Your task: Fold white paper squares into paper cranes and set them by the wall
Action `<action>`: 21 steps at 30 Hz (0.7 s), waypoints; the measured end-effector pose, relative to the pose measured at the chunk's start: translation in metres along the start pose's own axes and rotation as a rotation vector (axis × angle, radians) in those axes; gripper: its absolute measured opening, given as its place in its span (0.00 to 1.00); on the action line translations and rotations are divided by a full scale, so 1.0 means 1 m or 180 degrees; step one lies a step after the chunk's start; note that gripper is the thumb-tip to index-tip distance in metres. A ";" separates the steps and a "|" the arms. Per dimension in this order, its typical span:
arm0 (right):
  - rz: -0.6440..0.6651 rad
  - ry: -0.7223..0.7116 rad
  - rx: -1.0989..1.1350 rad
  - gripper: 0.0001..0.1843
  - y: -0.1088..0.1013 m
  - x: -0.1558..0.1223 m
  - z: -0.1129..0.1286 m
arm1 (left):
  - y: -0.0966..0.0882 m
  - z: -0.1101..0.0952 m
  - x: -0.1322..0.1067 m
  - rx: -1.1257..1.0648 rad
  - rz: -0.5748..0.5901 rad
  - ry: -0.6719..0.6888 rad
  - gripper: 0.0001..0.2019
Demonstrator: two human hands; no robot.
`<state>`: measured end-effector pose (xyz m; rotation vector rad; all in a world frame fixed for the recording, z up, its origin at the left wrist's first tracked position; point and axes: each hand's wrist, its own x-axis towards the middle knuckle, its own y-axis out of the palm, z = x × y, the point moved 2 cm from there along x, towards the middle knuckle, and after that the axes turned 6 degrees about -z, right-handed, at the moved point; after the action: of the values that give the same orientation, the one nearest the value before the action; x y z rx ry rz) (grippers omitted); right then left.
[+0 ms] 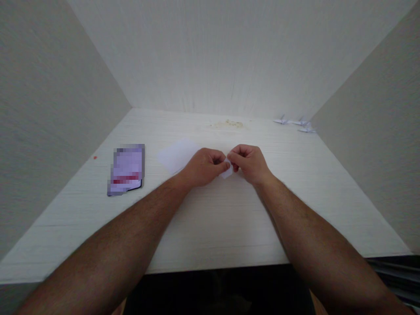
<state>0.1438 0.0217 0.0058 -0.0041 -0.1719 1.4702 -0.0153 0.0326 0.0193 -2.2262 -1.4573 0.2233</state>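
Observation:
A small folded piece of white paper (pixel 226 173) is pinched between my two hands above the middle of the table. My left hand (pixel 206 167) grips its left side, with the thumb pressed along it. On the other side, my right hand (pixel 250 162) holds the paper's right edge between thumb and fingers. Part of the paper is hidden by the fingers, so its full shape cannot be made out. Beside my left hand lies white sheet paper (pixel 179 154), flat on the table and partly covered by that hand and wrist.
At the left lies a flat, phone-like device (pixel 127 168), its screen pixelated. Several folded paper figures (pixel 306 127) sit at the back right corner. Walls enclose the white table (pixel 216 236) at the back and both sides. Yellowish marks (pixel 231 124) show near the back wall.

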 end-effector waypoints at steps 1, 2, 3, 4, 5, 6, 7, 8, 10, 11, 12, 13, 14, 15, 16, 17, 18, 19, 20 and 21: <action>-0.0088 -0.0017 -0.0077 0.13 0.000 0.000 0.001 | 0.001 0.000 0.000 -0.0008 0.0029 0.0003 0.14; -0.0155 -0.0027 -0.0100 0.16 0.001 0.000 0.002 | 0.002 0.000 0.000 -0.0012 0.0045 0.0004 0.13; -0.0200 -0.0023 -0.0058 0.18 0.001 0.000 0.002 | 0.002 0.000 0.000 -0.0010 0.0051 -0.0001 0.13; -0.0219 -0.0003 0.0046 0.18 0.001 0.000 0.002 | 0.003 0.000 0.000 -0.0007 0.0033 -0.0014 0.12; -0.0211 0.0031 0.0187 0.18 0.001 0.001 0.001 | 0.002 0.000 0.000 0.0005 -0.0001 -0.0036 0.12; -0.0180 0.0076 0.0332 0.17 0.001 0.001 -0.001 | 0.002 0.001 0.000 0.0025 -0.0044 -0.0059 0.12; -0.0137 0.0127 0.0444 0.15 0.001 0.002 -0.002 | 0.001 0.001 0.000 0.0052 -0.0090 -0.0079 0.12; -0.0079 0.0169 0.0508 0.13 0.001 0.003 -0.004 | 0.001 0.001 0.001 0.0082 -0.0124 -0.0091 0.12; 0.0021 0.0194 0.0510 0.10 0.001 0.003 -0.006 | 0.000 0.001 0.001 0.0133 -0.0168 -0.0094 0.12; 0.0050 0.0176 0.0457 0.09 0.001 0.003 -0.006 | 0.000 0.001 0.001 0.0152 -0.0173 -0.0094 0.13; 0.0051 0.0145 0.0370 0.09 0.001 0.002 -0.006 | 0.000 0.001 0.001 0.0163 -0.0186 -0.0097 0.14; 0.0028 0.0108 0.0261 0.08 0.000 0.002 -0.005 | 0.000 0.001 0.001 0.0169 -0.0194 -0.0104 0.14; -0.0003 0.0071 0.0142 0.08 0.000 0.001 -0.003 | 0.000 0.001 0.001 0.0168 -0.0204 -0.0110 0.15; -0.0042 0.0027 0.0025 0.08 0.000 0.000 -0.002 | 0.000 0.000 0.000 0.0161 -0.0210 -0.0111 0.15; -0.0078 -0.0031 -0.0082 0.08 0.000 0.000 0.000 | 0.001 0.000 0.000 0.0152 -0.0214 -0.0110 0.16; -0.0108 -0.0099 -0.0176 0.08 0.001 -0.001 0.001 | 0.001 0.000 0.000 0.0141 -0.0216 -0.0105 0.16; -0.0127 -0.0171 -0.0247 0.08 0.001 -0.001 0.002 | 0.001 0.000 0.000 0.0134 -0.0225 -0.0097 0.17; -0.0139 -0.0242 -0.0290 0.08 0.001 -0.001 0.002 | 0.001 -0.001 0.000 0.0135 -0.0240 -0.0096 0.17; -0.0145 -0.0297 -0.0317 0.08 0.001 -0.001 0.002 | 0.001 -0.001 0.000 0.0143 -0.0270 -0.0102 0.17; -0.0145 -0.0329 -0.0336 0.08 0.001 -0.001 0.002 | 0.000 0.000 0.000 0.0157 -0.0299 -0.0119 0.16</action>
<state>0.1421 0.0207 0.0070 -0.0099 -0.3316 1.4153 -0.0148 0.0327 0.0197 -2.1194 -1.5550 0.2684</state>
